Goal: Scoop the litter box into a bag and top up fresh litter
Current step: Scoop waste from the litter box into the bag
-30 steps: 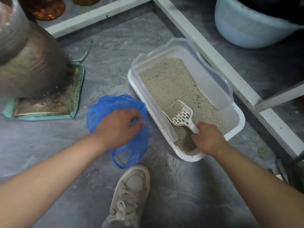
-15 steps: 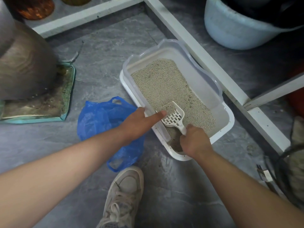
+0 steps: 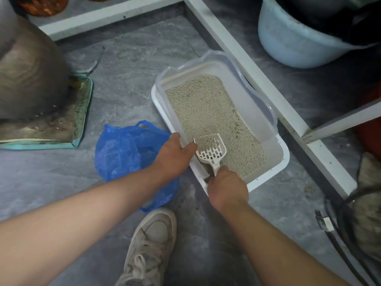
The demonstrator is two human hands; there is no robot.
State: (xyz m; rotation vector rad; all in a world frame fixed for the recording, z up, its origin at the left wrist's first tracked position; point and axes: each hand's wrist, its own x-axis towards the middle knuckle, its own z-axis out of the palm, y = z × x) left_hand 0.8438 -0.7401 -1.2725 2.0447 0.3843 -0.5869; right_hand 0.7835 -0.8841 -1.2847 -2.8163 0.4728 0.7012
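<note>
Gripping the white handle of the slotted scoop [image 3: 211, 150], my right hand [image 3: 226, 187] sits at the near end of the litter box [image 3: 285, 155], fingers curled tight round the handle. The scoop's head lies just ahead of that hand, resting on the grey litter [image 3: 206, 104] with a small heap of grains in its front lip. My left hand [image 3: 175, 156] is just to the left of the scoop, laid on the box's left rim; the fingers reach forward fairly straight over the edge, the thumb side touching the clear plastic collar, and I cannot see them curled round anything. The box stands on the grey floor [image 3: 134, 75], white tray below and a translucent wall above, with litter spread along most of its length ahead of my right hand.

Left of my left hand, partly under its wrist, a crumpled blue bag [image 3: 123, 151] lies flat on the floor, one handle loop showing at its far edge, just beside the box. Nearer to me than both hands, a worn pale shoe [image 3: 150, 244] points forward. Beyond the box, right of my right hand, runs a white frame [image 3: 247, 65], and past it stands a pale blue tub [image 3: 292, 44].
</note>
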